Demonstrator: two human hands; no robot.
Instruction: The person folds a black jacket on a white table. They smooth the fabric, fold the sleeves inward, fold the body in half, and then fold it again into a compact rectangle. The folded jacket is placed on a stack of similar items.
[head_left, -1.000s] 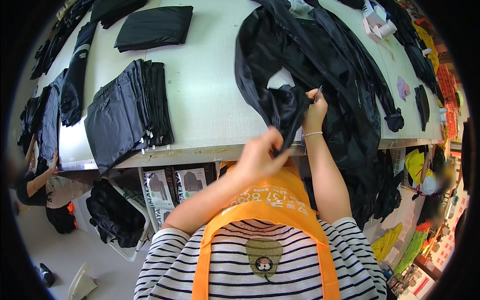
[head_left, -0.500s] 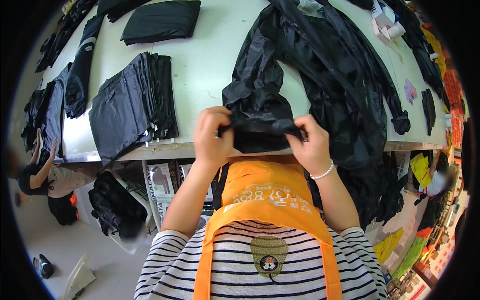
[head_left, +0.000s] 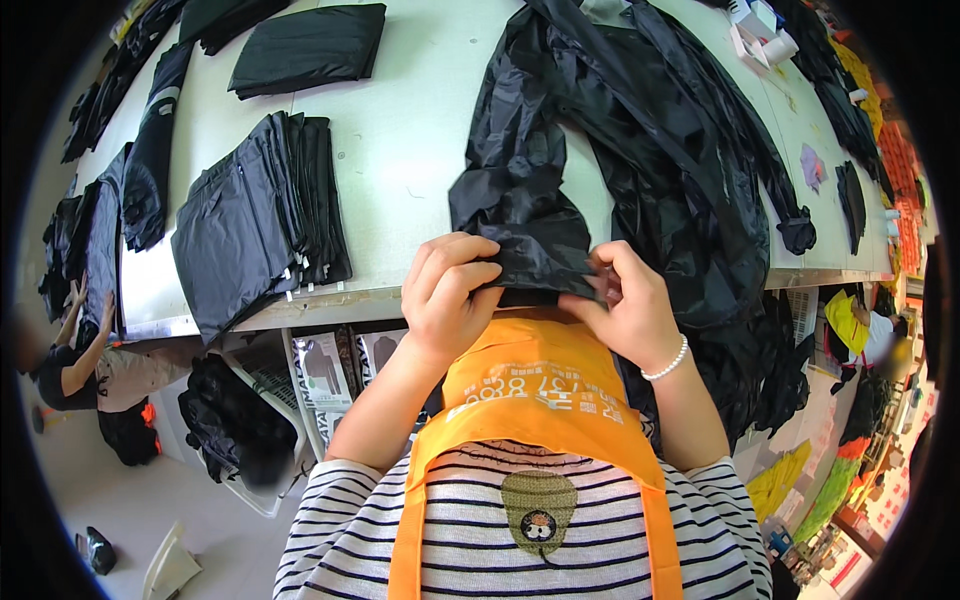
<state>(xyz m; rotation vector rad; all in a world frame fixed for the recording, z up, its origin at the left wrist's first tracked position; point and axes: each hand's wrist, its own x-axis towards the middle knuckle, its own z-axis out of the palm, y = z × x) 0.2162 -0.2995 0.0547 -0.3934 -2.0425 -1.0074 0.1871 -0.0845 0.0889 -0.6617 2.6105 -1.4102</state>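
Observation:
A glossy black garment (head_left: 525, 165) lies rumpled on the pale table, one leg or sleeve of it reaching the front edge in front of me. Its open end is between my hands. My left hand (head_left: 447, 295) pinches the left side of that end, fingers curled over the cloth. At the opposite side my right hand (head_left: 630, 305) grips the hem between thumb and fingers. More black cloth (head_left: 690, 210) of the same shiny kind spreads to the right and hangs over the edge. Whether it is one garment or two I cannot tell.
A stack of folded black garments (head_left: 255, 215) overhangs the table's front edge at left. Farther back lies another folded black bundle (head_left: 308, 48). A white box with a roll (head_left: 765, 40) stands at far right. Below left is a white crate (head_left: 290, 420) with black cloth. Another person's hands (head_left: 90, 305) work at far left.
My left hand has moved right and my hands are closer together. The garment's opening, held wide before, now looks flatter and narrower.

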